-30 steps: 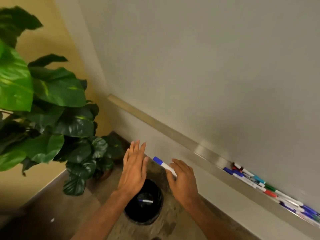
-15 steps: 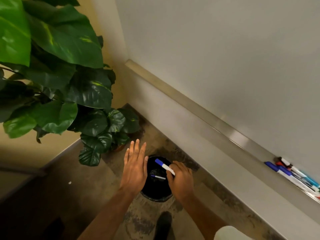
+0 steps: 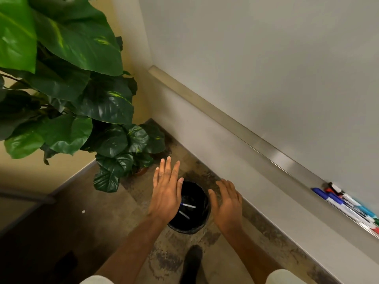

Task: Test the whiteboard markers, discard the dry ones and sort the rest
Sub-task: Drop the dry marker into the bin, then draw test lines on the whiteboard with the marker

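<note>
No legible txt (labels on markers too blurry).

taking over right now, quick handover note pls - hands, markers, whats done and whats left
Left hand: open, empty, over the bin's left edge.
Right hand: open, empty, just right of the bin.
Bin: on the floor, with two markers lying inside.
Tray under the whiteboard: mixed heap of markers at its right end, with blue, red, teal and green showing.
Done: two markers discarded.
Left: test the heap, bin any dry ones, sort the rest.
</note>
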